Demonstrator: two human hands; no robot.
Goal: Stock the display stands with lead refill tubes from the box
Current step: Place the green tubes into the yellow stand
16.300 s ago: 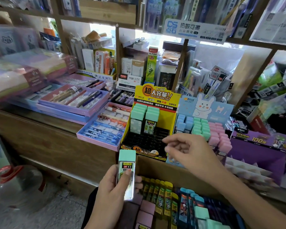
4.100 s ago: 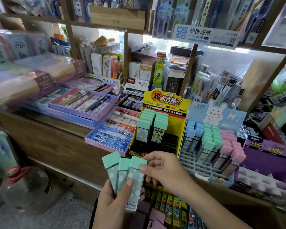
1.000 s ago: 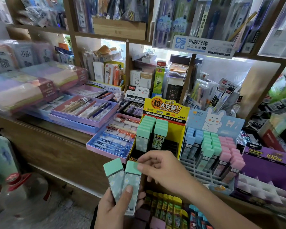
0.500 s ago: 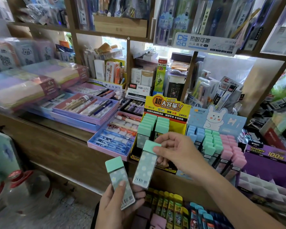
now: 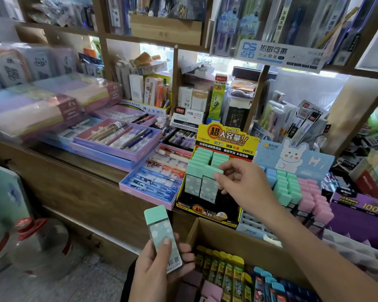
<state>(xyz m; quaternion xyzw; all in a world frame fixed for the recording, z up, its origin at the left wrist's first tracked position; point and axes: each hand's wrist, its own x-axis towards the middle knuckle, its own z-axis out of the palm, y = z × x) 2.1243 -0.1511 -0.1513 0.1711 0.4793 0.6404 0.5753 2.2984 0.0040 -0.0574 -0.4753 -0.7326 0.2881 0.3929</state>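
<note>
Left hand [image 5: 159,271]: grips one lead refill tube [image 5: 163,236] by its lower half, with the thumb across the front face and the fingers curled behind. The mint cap stands clear above the thumb; the barcode label lies just below it.
Handling: judged light and rigid. The clear plastic walls look smooth and probably slippery, so hold across the flat faces or by the square cap.
Box [image 5: 227,234]: cardboard, just right of the left-hand grip; more tubes stand inside, caps up.
Yellow stand [image 5: 225,140]: header reads "超大容量!!", "1-10", "2B/0.5MM", "24PCS".
Right hand [image 5: 247,186]: pinches the mint cap of a second tube [image 5: 208,188] — the body hangs below the pinch at the front of the stand's right row. Whether it is fully seated cannot be told.
Rabbit stand [image 5: 292,158]: right of that pinch; blue, green and pink caps.
Shelf sign [image 5: 279,53]: above the pinch — "DS", "热敏可擦".
</note>
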